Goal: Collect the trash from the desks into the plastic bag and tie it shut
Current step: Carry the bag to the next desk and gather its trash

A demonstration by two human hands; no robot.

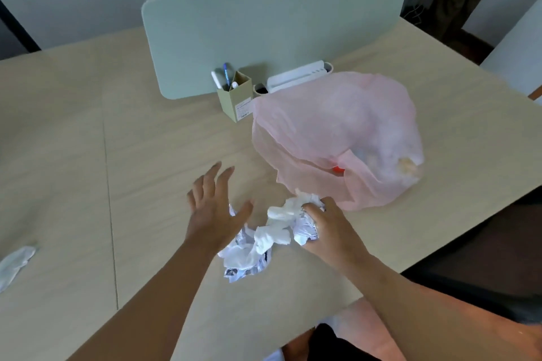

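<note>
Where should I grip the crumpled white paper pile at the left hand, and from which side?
Grip the bunched middle of the crumpled white paper pile, coming from above with the left hand. It lies loose and spread out on the light wooden desk, so a side pinch would likely lift only one piece.

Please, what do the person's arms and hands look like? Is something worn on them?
Both arms are bare: the left hand and right hand have no gloves, and I see no ring, watch or bracelet. The left forearm and right forearm show no sleeve as far as the picture's lower edge.
</note>
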